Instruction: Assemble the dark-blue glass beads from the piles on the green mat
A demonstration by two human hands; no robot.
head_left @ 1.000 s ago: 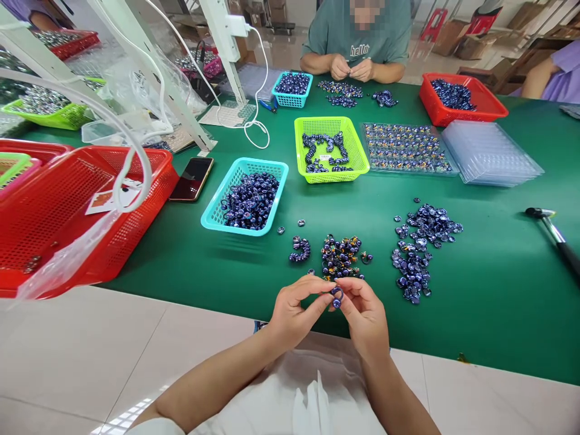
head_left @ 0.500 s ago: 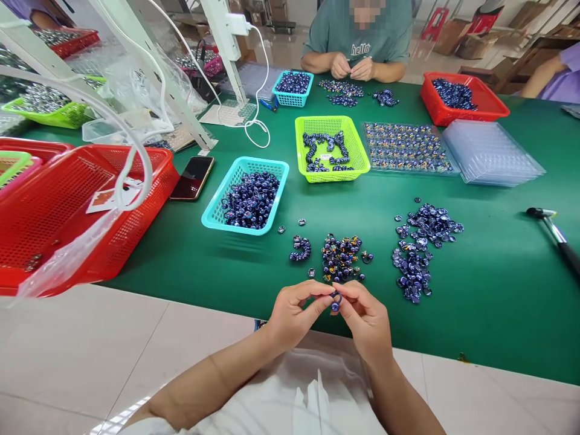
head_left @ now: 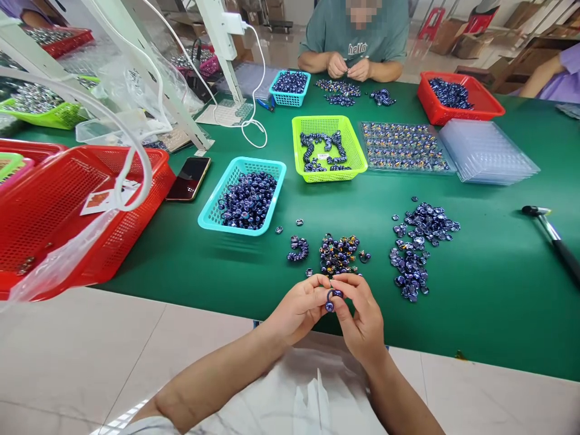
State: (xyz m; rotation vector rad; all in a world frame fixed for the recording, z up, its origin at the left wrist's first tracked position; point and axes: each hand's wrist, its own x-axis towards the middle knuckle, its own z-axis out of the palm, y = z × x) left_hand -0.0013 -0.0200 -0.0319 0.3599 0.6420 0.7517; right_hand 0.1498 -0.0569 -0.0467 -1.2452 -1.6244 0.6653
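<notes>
At the table's near edge, both my hands meet around a small dark blue ring point(head_left: 330, 306) with shiny rounded ends. The fingertips of my left hand point(head_left: 301, 307) pinch it from one side. From the other side, my right hand point(head_left: 361, 314) closes thumb and fingers on it; part of the ring is hidden by the fingers. Just beyond my fingers lies a pile of dark blue pieces with orange bits point(head_left: 338, 254). A curved row of dark rings point(head_left: 298, 249) is left of that pile, and loose dark blue caps point(head_left: 412, 272) are spread to the right.
A turquoise basket point(head_left: 203, 221) of dark pieces and a lime basket point(head_left: 357, 172) stand beyond. Right of them are a filled clear tray point(head_left: 408, 171) and stacked trays point(head_left: 489, 151). A hammer point(head_left: 550, 229) lies far right, a phone point(head_left: 189, 179) left. A co-worker point(head_left: 353, 36) sits opposite.
My fingers have shifted their hold, and the ring has turned so more of its loop and both rounded ends show. The whole view has slid slightly.
</notes>
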